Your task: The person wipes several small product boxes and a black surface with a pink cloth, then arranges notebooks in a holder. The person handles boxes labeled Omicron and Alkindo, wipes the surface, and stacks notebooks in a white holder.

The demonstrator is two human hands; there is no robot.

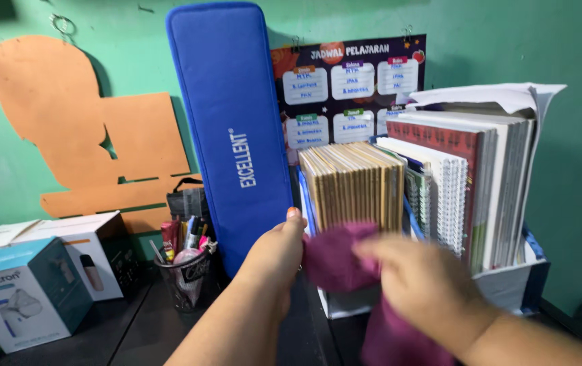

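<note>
1. Blue padded fabric, smooth and rounded at the corners, made up the long flat case (231, 122) that you held upright against the green wall (20, 27).
2. Your left hand (276, 252) was closed around the case's lower edge, thumb up on the near face and the other fingers hidden behind it.
3. Your right hand (421, 285) was blurred; it lay on a soft maroon cloth (337, 261), fingers partly curled, and I cannot tell how firmly it gripped the fabric.
4. The cloth bunched between your two hands and hung down under your right wrist, just in front of a row of thin brown-paper booklets (353, 186).
5. Those booklets stood on edge, tight together, in a pale box-shaped holder (508, 285), beside a white spiral-bound notebook (450, 200) and taller books with a red patterned cover (443, 139).
6. Loose white papers (501, 95) lay curled on top of the tall books.
7. A dark glossy chart with rounded white panels (355, 88) hung behind the case on clips.
8. Left of the case, a black wire-mesh cup (184, 274) held pens, touching nothing you held.
9. Two cardboard boxes, one teal (27, 291) and one white (94, 251), sat on the dark desk (135, 332), well apart from your hands.
10. A flat orange cut-out shape (81, 122) was fixed to the wall.
</note>
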